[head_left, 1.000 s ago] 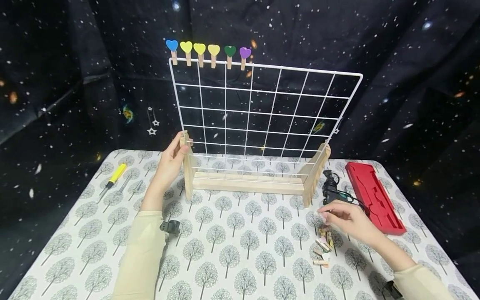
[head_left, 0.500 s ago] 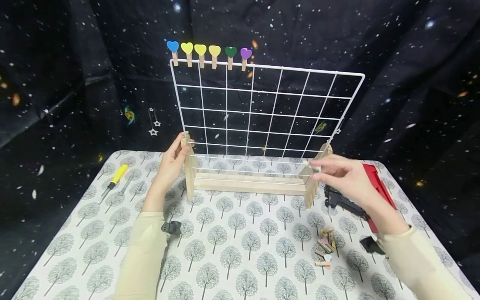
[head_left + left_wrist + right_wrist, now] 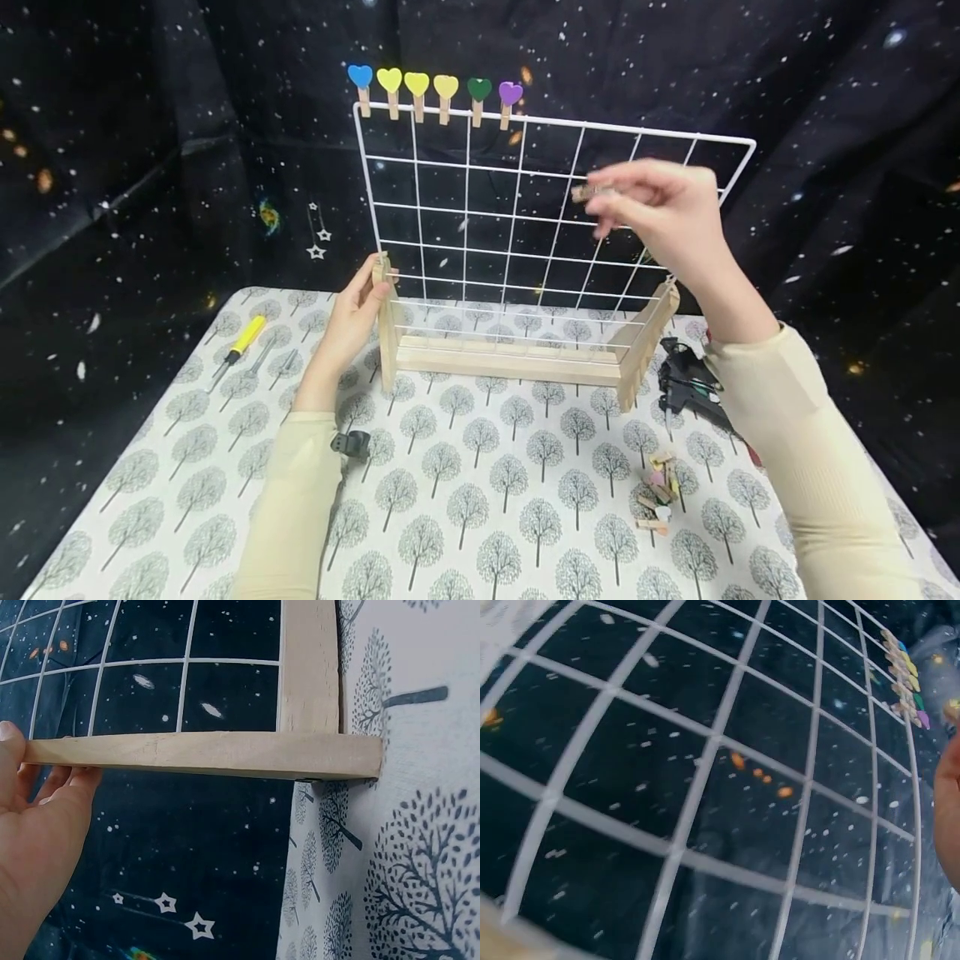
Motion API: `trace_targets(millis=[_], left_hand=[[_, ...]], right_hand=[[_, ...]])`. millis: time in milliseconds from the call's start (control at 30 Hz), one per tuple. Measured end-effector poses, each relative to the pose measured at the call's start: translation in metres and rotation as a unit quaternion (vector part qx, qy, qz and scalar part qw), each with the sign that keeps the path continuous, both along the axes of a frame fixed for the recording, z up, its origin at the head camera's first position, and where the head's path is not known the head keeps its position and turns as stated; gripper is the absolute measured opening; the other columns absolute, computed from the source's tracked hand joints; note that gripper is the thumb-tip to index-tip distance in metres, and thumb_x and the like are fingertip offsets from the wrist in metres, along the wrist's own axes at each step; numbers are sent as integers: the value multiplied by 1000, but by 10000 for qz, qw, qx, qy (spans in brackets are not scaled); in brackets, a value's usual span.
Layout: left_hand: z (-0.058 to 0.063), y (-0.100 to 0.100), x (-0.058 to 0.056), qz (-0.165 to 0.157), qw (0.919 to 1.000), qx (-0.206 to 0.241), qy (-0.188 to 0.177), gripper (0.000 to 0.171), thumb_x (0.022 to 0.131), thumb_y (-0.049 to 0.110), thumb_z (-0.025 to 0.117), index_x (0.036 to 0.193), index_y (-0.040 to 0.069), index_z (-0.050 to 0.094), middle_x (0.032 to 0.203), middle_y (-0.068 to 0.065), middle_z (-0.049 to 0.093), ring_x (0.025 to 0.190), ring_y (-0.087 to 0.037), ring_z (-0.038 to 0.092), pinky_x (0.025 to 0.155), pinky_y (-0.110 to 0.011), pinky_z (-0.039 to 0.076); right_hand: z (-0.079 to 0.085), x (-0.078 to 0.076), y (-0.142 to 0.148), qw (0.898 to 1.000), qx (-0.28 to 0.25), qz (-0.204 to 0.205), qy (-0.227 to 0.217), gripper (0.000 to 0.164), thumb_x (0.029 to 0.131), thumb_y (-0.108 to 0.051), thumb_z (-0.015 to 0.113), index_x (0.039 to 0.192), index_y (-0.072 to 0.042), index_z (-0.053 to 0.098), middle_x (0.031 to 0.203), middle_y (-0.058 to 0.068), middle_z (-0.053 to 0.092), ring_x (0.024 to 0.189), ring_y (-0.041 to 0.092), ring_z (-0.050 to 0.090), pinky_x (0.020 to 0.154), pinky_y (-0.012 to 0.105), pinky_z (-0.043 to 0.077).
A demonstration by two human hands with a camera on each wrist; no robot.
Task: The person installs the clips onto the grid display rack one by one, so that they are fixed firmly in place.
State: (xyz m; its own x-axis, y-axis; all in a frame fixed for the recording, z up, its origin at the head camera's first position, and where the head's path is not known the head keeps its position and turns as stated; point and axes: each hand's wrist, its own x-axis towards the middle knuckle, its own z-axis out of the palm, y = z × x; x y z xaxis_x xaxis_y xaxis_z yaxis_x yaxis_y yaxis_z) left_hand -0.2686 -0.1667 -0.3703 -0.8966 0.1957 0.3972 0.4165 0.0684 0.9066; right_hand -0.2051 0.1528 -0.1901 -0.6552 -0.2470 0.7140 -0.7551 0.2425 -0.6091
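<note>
My left hand [image 3: 352, 312] grips the top of the left wooden upright [image 3: 386, 325], thumb on one side and fingers on the other, as the left wrist view also shows. The wooden stand carries a white wire grid [image 3: 555, 122]. Along the grid's top bar sit several heart clothespins: blue [image 3: 360, 77], several yellow [image 3: 417, 84], dark green [image 3: 479, 89] and purple [image 3: 511, 93]. Raised before the grid's right half, my right hand [image 3: 660, 204] pinches a small wooden clothespin [image 3: 583, 193] between thumb and fingers. That clothespin's colour is hidden.
A small pile of clothespins [image 3: 658, 496] lies on the tree-print tablecloth [image 3: 450, 533] at right front. Behind the right forearm is a black glue-gun-shaped tool [image 3: 686, 383], with a red case mostly hidden. A yellow-handled screwdriver [image 3: 246, 335] lies at the left.
My right hand has risen from beside the pile, past the right upright, to the upper grid, carrying the clothespin. The left hand keeps its grip on the upright. The head view has shifted slightly.
</note>
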Motion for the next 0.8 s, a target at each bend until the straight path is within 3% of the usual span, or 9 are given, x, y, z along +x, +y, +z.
trace_targets(millis=[100, 167, 367, 500, 667, 800], left_hand=[[1, 1, 0, -13, 10000, -10, -16, 49, 92, 20, 41, 138, 18, 25, 127, -17, 44, 118, -28, 41, 102, -36, 30], [1, 1, 0, -19, 10000, 23, -28, 49, 92, 20, 41, 138, 18, 24, 127, -17, 44, 118, -27, 41, 102, -35, 30], [1, 0, 1, 18, 10000, 34, -55, 49, 92, 21, 41, 138, 17, 24, 127, -17, 43, 119, -30, 40, 102, -36, 29], [1, -1, 2, 87, 9999, -4, -83, 49, 92, 21, 42, 137, 18, 26, 127, -16, 44, 118, -26, 42, 102, -36, 30], [1, -2, 2, 54, 9998, 86, -153, 47, 91, 20, 42, 137, 20, 28, 127, -17, 44, 118, -27, 41, 103, -38, 29], [1, 0, 2, -44, 9998, 88, -145, 48, 91, 21, 42, 137, 21, 27, 127, -17, 43, 119, -30, 40, 103, -37, 29]], right_hand=[[15, -9, -10, 9976, -636, 179, -195, 19, 74, 2, 64, 91, 9, 63, 78, 11, 67, 52, 17, 60, 55, 22, 51], [24, -14, -16, 9971, -698, 112, -292, 21, 77, -3, 63, 96, 6, 63, 79, 10, 67, 56, 16, 61, 58, 20, 51], [44, -25, -29, 9979, 146, -612, -143, 25, 81, -13, 60, 103, -1, 63, 83, 4, 67, 65, 12, 63, 61, 19, 48], [49, -34, -34, 9940, 61, -1051, -282, 26, 73, -17, 68, 96, -5, 67, 82, 2, 68, 63, 10, 64, 56, 19, 47], [54, -45, -35, 9911, 223, -1306, -143, 25, 69, -22, 72, 88, -5, 69, 79, 3, 69, 63, 10, 64, 55, 16, 47], [58, -47, -32, 9786, 1050, -1765, -83, 25, 72, -29, 70, 87, -9, 71, 69, -2, 68, 59, 5, 62, 37, 16, 30]])
